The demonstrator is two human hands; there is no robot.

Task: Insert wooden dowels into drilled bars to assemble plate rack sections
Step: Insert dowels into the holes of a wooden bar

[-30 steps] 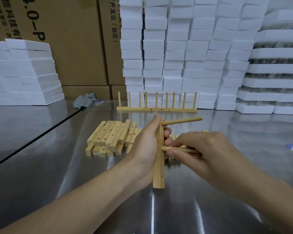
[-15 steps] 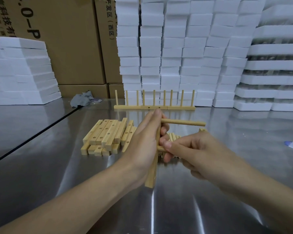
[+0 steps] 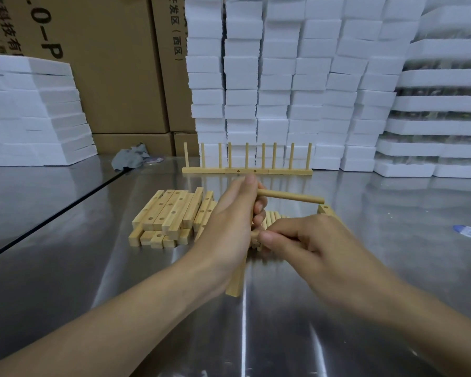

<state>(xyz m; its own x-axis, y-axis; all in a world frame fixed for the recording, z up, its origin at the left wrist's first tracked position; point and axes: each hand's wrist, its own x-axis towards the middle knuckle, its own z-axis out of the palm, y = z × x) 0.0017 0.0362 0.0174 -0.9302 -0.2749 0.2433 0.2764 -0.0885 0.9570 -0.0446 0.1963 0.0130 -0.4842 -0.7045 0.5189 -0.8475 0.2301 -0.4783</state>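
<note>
Gripping bar (image 3: pixel 235 280), right hand (image 3: pixel 313 242) pinches dowel (image 3: pixel 254 235).

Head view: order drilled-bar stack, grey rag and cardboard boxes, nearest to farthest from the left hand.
1. drilled-bar stack, just left of the left hand.
2. grey rag, farther back and left.
3. cardboard boxes, at the back, behind the rag.

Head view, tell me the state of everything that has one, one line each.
drilled bar, held roughly upright
upper dowel, seated in the bar, pointing right
second dowel, tip at the bar, depth hidden
left hand, grips the drilled bar
right hand, pinches the second dowel
finished rack, standing, dowels upright
bar pile, stacked, holes empty
grey cloth, crumpled
</note>
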